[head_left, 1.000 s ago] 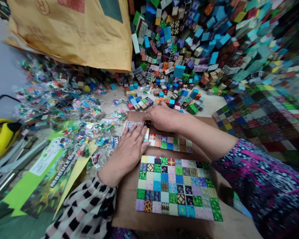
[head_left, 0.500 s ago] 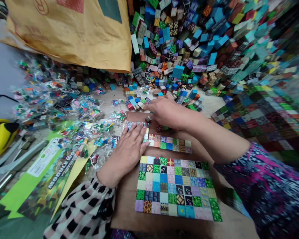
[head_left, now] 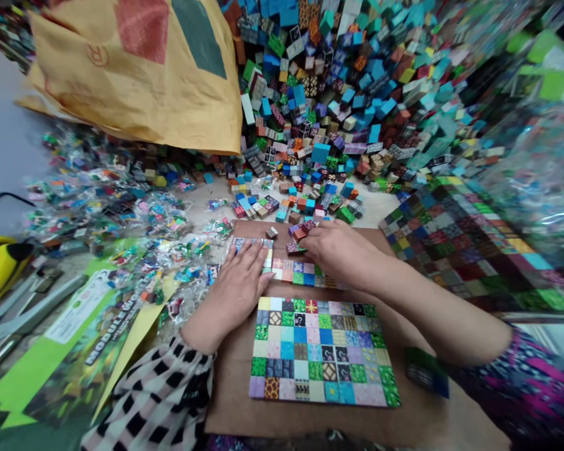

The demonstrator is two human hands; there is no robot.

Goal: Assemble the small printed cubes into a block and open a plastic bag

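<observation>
Head view shows two bare hands over a flat brown board (head_left: 232, 388). The left hand (head_left: 239, 279) lies palm down, flat and unclenched, its extended fingers resting on the left end of a narrow strip of small, square, multicoloured printed blocks (head_left: 298, 272). The right hand (head_left: 339, 252) reaches in from the right, fingers bent at a small cluster of dark red and purple patterned blocks (head_left: 297, 238); whether the fingertips are closed on one cannot be told. The strip lies on the board, nearer than the cluster, its right end partly covered by the right hand. One loose brown and whitish block (head_left: 271, 232) sits left of the cluster, beyond the left hand. On the near side of the strip, and apart from it, lies a rectangular panel of square printed blocks (head_left: 322, 354) set in rows. To the right stands a large, dark, multicoloured checkered stack of blocks (head_left: 451, 250). At the far side rises a loose heap of mixed-colour blocks (head_left: 310, 119), with a yellow-brown bag (head_left: 145, 106) to its left. Small transparent plastic packets (head_left: 160, 213) are strewn left of the board.
</observation>
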